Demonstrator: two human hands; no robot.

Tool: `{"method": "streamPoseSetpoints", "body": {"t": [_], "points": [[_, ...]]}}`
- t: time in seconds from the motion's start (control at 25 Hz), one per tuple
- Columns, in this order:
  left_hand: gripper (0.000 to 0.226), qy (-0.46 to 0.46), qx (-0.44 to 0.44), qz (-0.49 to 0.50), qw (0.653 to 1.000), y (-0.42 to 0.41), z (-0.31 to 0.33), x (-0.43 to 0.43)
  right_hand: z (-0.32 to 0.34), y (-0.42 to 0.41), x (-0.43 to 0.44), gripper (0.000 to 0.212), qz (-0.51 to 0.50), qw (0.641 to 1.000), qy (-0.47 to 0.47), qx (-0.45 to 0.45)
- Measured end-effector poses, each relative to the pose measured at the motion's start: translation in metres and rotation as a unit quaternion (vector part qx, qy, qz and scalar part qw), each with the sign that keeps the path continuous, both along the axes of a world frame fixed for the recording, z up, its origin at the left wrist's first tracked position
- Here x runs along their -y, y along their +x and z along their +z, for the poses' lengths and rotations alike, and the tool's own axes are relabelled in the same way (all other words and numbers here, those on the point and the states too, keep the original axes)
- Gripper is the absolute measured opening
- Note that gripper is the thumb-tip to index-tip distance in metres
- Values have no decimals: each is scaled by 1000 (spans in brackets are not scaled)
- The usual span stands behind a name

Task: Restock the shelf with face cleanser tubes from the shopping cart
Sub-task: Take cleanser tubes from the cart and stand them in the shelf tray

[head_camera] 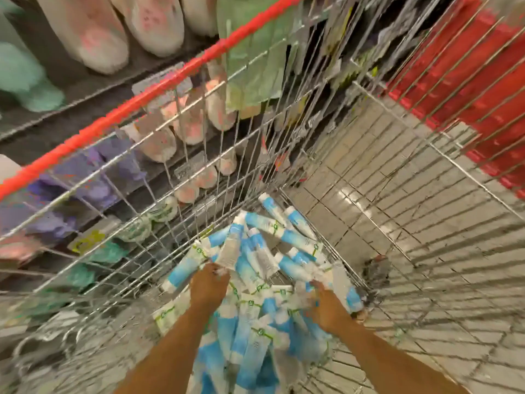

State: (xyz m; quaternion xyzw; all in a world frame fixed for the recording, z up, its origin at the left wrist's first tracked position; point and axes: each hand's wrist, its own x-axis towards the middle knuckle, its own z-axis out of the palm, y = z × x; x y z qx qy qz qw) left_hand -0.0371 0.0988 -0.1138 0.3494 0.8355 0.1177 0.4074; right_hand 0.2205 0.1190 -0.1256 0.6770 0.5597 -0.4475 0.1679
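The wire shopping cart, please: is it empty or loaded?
Loaded: blue-and-white plastic tubes lie heaped in the red-rimmed wire cart.

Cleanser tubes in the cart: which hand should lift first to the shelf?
Probably left: the left hand grips several tubes and is nearer the shelf; the right hand is blurred.

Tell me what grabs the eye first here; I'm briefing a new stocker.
First, the heap of blue-and-white tubes in the near corner of the red-rimmed wire cart, with the left hand and right hand both down among them. Next, that red rim slanting across the upper left, and the pink-and-white packs on the shelf behind it.
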Motion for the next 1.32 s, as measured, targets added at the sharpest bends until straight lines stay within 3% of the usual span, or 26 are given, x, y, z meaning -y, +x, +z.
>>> {"method": "streamPoseSetpoints", "body": {"t": [0.08,0.2,0.32,0.44,0.68,0.88,1.0,1.08,1.2,1.32], "points": [[26,26,1,-18,1000,-1,-34,-4,-24,7,16,67,11,1000,-24,-2],[34,63,-47,-75,994,1,-76,-22,-51,14,31,69,9,999,29,23],[52,18,-123,-144,982,5,-108,-42,-70,18,40,73,51,994,71,68],[53,-3,-188,-178,966,8,-118,-49,-73,20,39,72,40,993,78,83],[50,-3,-68,-163,984,2,-92,-36,-37,21,22,70,44,989,70,123],[31,-37,-7,-138,990,-13,-33,-16,15,20,-14,60,23,991,42,124],[29,-12,34,-111,993,-17,8,-5,50,16,-32,52,-172,984,-41,15],[26,2,72,-80,994,-19,38,5,80,8,-32,45,-314,939,-100,-94],[36,11,108,-49,993,-26,81,16,123,-6,-25,32,-381,894,-114,-206],[36,88,107,-27,990,-41,134,23,171,-15,-18,28,-422,846,-119,-304]]}}
